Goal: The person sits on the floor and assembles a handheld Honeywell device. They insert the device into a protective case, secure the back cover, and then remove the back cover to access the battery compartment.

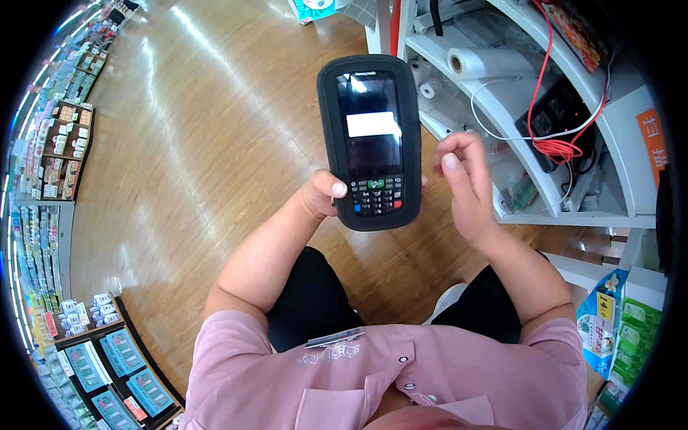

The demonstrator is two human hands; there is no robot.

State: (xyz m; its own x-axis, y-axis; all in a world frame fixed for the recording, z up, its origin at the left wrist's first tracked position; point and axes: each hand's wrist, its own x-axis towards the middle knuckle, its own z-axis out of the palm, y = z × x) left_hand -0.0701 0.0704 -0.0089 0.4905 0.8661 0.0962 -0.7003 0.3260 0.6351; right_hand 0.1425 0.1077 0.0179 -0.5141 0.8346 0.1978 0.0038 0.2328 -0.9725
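A black handheld data terminal [378, 183] in a thick dark case is held upright in front of me, its screen and keypad facing up. On the screen is a white box over a dark background. My left hand [324, 193] grips its lower part, the thumb on the left edge and the other fingers mostly hidden behind the case. Just right of the terminal, my right hand [467, 188] hovers apart from it. Its fingers are loosely curled, thumb bent near them, and nothing shows in it.
At the right stands a white shelf unit [602, 221] holding a plastic film roll [494, 63], a red cable [555, 148] and black devices. Green packages [636, 333] lie at lower right. Store shelves [64, 150] with small boxes line the left. Wooden floor [179, 158] lies between.
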